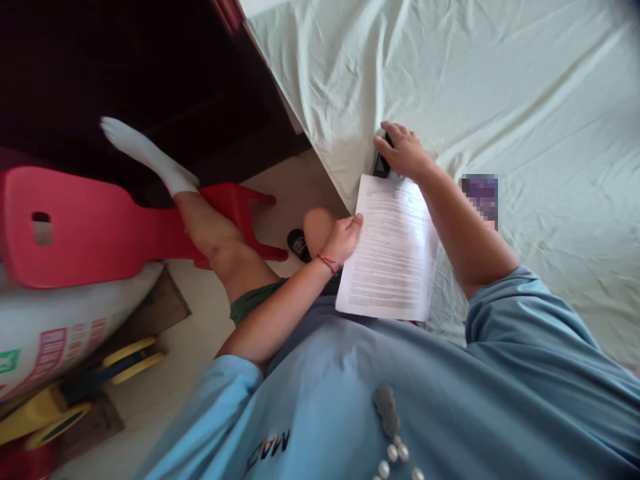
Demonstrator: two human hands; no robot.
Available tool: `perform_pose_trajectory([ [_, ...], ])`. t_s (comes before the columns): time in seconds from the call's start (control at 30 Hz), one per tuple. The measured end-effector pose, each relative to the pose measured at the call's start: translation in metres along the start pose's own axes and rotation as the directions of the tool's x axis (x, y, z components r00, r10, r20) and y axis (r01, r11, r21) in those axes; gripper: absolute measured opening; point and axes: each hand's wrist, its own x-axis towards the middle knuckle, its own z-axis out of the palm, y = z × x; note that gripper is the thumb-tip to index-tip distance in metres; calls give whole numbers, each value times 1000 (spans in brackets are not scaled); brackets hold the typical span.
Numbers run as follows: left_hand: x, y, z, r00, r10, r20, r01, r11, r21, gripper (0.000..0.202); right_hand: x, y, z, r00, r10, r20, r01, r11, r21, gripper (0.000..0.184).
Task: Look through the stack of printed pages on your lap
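Observation:
Printed sheets of paper (385,253) lie at the bed's near edge, against my shirt. My left hand (345,239), with a red string at the wrist, pinches their left edge between thumb and fingers. Just beyond the top left corner of the sheets, my right hand (406,152) is closed over a narrow black object (382,165) resting on the cloth. The fingers cover much of that object, so its kind does not show clearly.
A wrinkled pale green sheet (525,87) covers the bed. A blurred-out dark rectangle (480,200) lies right of my right forearm. My stretched leg crosses a red plastic chair (75,227) at the left. A white printed sack (75,333) and a yellow-wheeled thing (55,407) stand below it.

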Motion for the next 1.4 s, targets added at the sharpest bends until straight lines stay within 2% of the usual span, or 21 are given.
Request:
perform_pose_trajectory([
  [0.17,-8,0,3,999,35,-1,-35,998,47,67,-16,-13,-10,997,18,69,-15,999,-45,62],
  [0.33,-17,2,12,998,62,-10,-61,994,96,75,-28,-20,-9,998,-15,61,16,1000,-13,60],
  [0.47,-21,-2,17,998,65,-27,-63,994,86,74,-39,-17,-5,995,-79,55,79,997,-2,61],
  [0.6,-22,-5,18,998,40,-38,-38,997,63,71,-46,-17,-2,995,-93,22,93,995,-26,62],
  [0.67,-24,-4,17,999,6,-36,-5,1000,9,71,-48,-18,-2,996,-91,13,91,995,-35,62],
  [0.73,-27,-1,17,998,-67,-3,67,991,-112,71,-48,-20,-3,996,-89,20,89,995,-40,62],
  [0.87,-37,5,19,970,-200,136,235,915,-329,69,-46,-25,-4,998,-59,36,61,997,-43,62],
  [0.97,-44,3,22,954,-239,180,287,900,-328,71,-43,-26,-3,999,-44,8,44,999,-23,61],
  [1.07,-49,-2,23,950,-261,170,303,902,-307,73,-46,-28,-6,999,-1,-54,2,1000,8,64],
  [1.2,-58,-10,21,940,-303,155,336,901,-274,77,-72,-32,-19,983,84,-160,-87,996,-7,67],
  [1.3,-66,-17,20,934,-323,152,353,899,-259,80,-105,-36,-31,969,118,-216,-131,990,-51,59],
  [1.4,-72,-21,21,941,-306,146,334,911,-242,82,-135,-41,-35,973,93,-212,-117,987,-108,48],
])
